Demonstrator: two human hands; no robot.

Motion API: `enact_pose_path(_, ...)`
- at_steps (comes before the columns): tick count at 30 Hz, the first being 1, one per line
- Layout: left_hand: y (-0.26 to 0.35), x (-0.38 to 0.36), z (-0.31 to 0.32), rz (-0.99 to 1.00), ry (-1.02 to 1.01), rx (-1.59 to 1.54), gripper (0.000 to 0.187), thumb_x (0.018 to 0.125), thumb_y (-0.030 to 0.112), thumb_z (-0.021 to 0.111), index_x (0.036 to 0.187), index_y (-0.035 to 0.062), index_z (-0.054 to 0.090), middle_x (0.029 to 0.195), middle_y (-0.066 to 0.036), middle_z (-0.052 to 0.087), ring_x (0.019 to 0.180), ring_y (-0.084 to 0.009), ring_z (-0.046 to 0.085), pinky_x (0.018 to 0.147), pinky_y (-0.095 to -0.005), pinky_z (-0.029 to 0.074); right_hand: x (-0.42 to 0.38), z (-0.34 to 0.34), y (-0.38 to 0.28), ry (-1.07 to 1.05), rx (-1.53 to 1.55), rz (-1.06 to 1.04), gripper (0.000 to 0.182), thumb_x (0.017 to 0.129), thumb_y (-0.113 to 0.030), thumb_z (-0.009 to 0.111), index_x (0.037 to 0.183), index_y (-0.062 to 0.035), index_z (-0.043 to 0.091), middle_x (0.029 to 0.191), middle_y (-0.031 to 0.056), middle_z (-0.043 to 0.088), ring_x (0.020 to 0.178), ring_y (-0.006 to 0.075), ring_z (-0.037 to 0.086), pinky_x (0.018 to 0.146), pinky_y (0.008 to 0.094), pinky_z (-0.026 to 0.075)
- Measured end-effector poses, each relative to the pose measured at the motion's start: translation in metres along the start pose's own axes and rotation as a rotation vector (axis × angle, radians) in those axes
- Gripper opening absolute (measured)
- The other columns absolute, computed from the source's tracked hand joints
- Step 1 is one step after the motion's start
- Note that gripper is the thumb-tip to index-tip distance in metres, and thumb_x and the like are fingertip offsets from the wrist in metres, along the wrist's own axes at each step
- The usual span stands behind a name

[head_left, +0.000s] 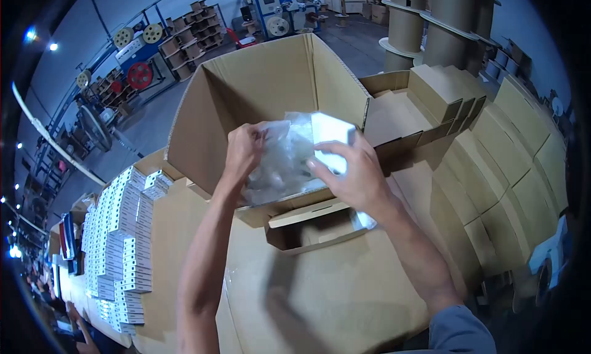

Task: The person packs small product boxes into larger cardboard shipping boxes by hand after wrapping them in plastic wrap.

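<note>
My left hand (pixel 244 147) is closed, its fingertips pinching the upper edge of a clear plastic bag (pixel 277 160). The bag hangs crinkled over the mouth of a large open cardboard box (pixel 258 77). In my right hand (pixel 360 177), thumb and fingers close on a bright white box (pixel 332 130), whose face is washed out by glare. It overlaps the right side of the bag; whether it is inside cannot be made out. Just below both hands, a small open brown carton (pixel 317 240) stands against the large box, with something pale at its right end.
Stacks of small white boxes (pixel 117 231) line the table's left side. Folded cardboard trays (pixel 492 175) overlap along the right. Brown cardboard (pixel 332 298) covers the tabletop. Behind are large spools (pixel 406 22) and a blue machine (pixel 286 12). Another person's hand (pixel 75 314) shows lower left.
</note>
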State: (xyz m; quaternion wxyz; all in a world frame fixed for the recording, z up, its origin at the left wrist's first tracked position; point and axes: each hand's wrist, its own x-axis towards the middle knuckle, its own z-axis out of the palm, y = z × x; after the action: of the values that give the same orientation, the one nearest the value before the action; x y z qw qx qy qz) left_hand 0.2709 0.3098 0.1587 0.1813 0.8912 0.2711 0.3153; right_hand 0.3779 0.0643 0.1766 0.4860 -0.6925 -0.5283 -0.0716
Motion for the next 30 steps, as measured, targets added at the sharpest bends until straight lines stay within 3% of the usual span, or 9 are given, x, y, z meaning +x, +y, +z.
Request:
enact_pose_path(2,0.012,-0.003,-0.011,-0.108,0.016,-0.045,0.026,0.096,0.021,0.067,0.105,-0.0020,0.074,0.082,-0.017,0.075,0.076,-0.0222,0.073,0.072,-0.0378,0.056,0.032,0.030,0.009,-0.041,-0.067,0.096,0.044,0.081,-0.034,0.080,0.105,0.0032,0.072,0.111,0.0251,0.063,0.113,0.0401,0.059,0.099,0.0453,0.048)
enact_pose_path(7,0.012,-0.009,-0.013,-0.074,0.107,-0.261,0.027,0.098,0.023,0.066,0.109,0.0003,0.074,0.084,-0.015,0.075,0.076,-0.0159,0.070,0.073,-0.0340,0.055,0.076,0.081,0.023,-0.066,-0.124,0.071,0.068,0.075,-0.050,0.084,0.102,0.0108,0.070,0.105,0.0293,0.068,0.122,0.0413,0.055,0.104,0.0460,0.046)
enact_pose_path(11,0.009,-0.011,-0.022,-0.086,0.120,-0.307,0.026,0.101,0.022,0.060,0.103,-0.0027,0.069,0.077,-0.012,0.069,0.072,-0.0157,0.063,0.069,-0.0346,0.051,0.089,0.090,0.035,-0.141,0.132,0.265,0.054,0.076,-0.043,0.082,0.092,0.0079,0.073,0.100,0.0299,0.069,0.105,0.0405,0.064,0.098,0.0456,0.050)
enact_pose_path(13,0.014,-0.016,-0.032,-0.146,0.170,-0.328,0.025,0.102,0.019,0.054,0.097,-0.0040,0.064,0.076,-0.017,0.066,0.070,-0.0240,0.066,0.069,-0.0396,0.051,0.078,0.085,0.025,-0.071,0.087,0.219,0.044,0.080,-0.037,0.078,0.087,0.0057,0.072,0.090,0.0277,0.069,0.090,0.0385,0.066,0.087,0.0443,0.051)
enact_pose_path(17,0.035,-0.047,-0.036,-0.166,0.384,-0.449,0.026,0.105,0.021,0.050,0.097,-0.0023,0.058,0.076,-0.017,0.062,0.068,-0.0238,0.059,0.067,-0.0396,0.048,0.041,0.058,-0.008,-0.067,0.239,0.096,0.033,0.085,-0.030,0.076,0.083,0.0032,0.071,0.076,0.0257,0.063,0.072,0.0369,0.060,0.070,0.0444,0.047)
enact_pose_path(19,0.058,-0.064,-0.046,-0.160,0.440,-0.472,0.028,0.105,0.022,0.052,0.093,-0.0027,0.058,0.069,-0.014,0.059,0.064,-0.0169,0.056,0.062,-0.0354,0.046,0.016,0.045,-0.029,-0.040,0.100,-0.018,0.029,0.093,-0.027,0.072,0.087,0.0022,0.072,0.073,0.0077,0.064,0.069,0.0104,0.054,0.065,0.0312,0.046)
enact_pose_path(22,0.070,-0.083,-0.063,-0.100,0.389,-0.463,0.027,0.103,0.018,0.058,0.089,-0.0040,0.062,0.062,-0.008,0.057,0.060,-0.0086,0.051,0.057,-0.0298,0.044,-0.007,0.036,-0.039,-0.127,0.549,0.230,0.029,0.097,-0.026,0.069,0.091,0.0025,0.071,0.071,0.0015,0.062,0.065,0.0081,0.048,0.061,0.0291,0.043)
enact_pose_path(25,0.077,-0.083,-0.081,-0.139,0.343,-0.463,0.026,0.102,0.017,0.060,0.089,-0.0054,0.064,0.066,-0.008,0.062,0.062,-0.0070,0.052,0.058,-0.0284,0.045,0.001,0.024,-0.045,-0.139,0.380,0.199,0.030,0.101,-0.025,0.065,0.093,0.0040,0.070,0.071,-0.0026,0.060,0.065,0.0061,0.049,0.060,0.0281,0.042)
enact_pose_path(30,0.067,-0.045,-0.070,-0.113,0.383,-0.273,0.025,0.098,0.018,0.064,0.094,-0.0057,0.068,0.079,-0.023,0.070,0.072,-0.0347,0.071,0.070,-0.0426,0.053,0.011,0.028,-0.026,0.027,0.254,0.171,0.029,0.099,-0.024,0.063,0.095,0.0038,0.071,0.084,0.0171,0.070,0.077,0.0276,0.067,0.073,0.0416,0.051)
